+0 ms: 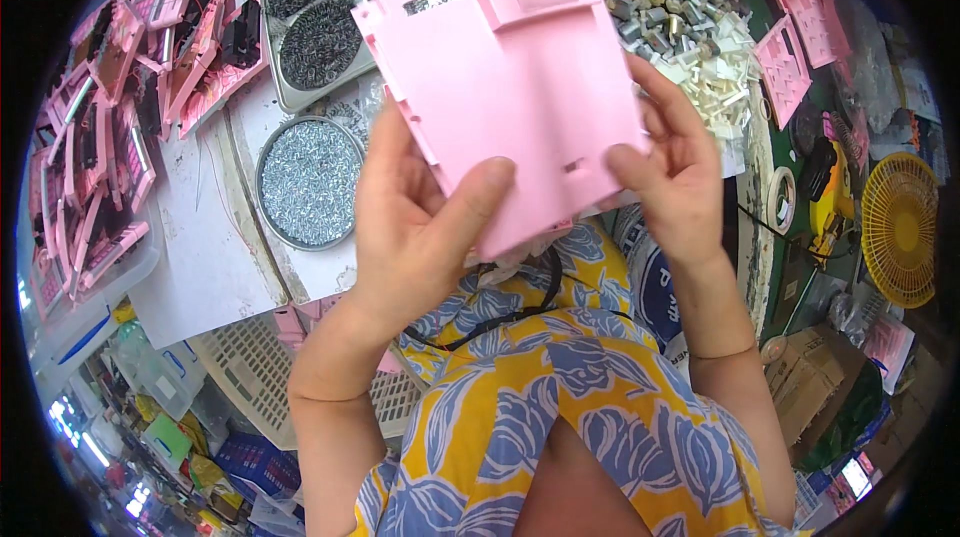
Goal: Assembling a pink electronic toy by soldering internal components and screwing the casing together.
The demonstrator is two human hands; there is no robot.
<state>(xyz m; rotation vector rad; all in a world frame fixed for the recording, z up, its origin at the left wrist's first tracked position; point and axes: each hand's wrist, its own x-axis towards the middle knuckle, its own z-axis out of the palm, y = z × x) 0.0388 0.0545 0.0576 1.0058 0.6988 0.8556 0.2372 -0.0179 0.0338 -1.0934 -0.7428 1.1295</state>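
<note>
Panel (545,87) — pink, apparently plastic; raised in both hands over the near side of the table (190,227). Left hand (415,217): gripping the left edge, thumb on the face, fingers partly hidden behind. Right hand (680,172): gripping the lower right edge, thumb near a small slot, fingers curled, tips partly hidden. Judged light, fairly stiff, somewhat slick on the smooth face; small side tabs and thin slotted end probably fragile — best taken by the long edges, clear of both. Nearby: metal bits (310,182), dark coils (320,47), white parts (725,92).
</note>
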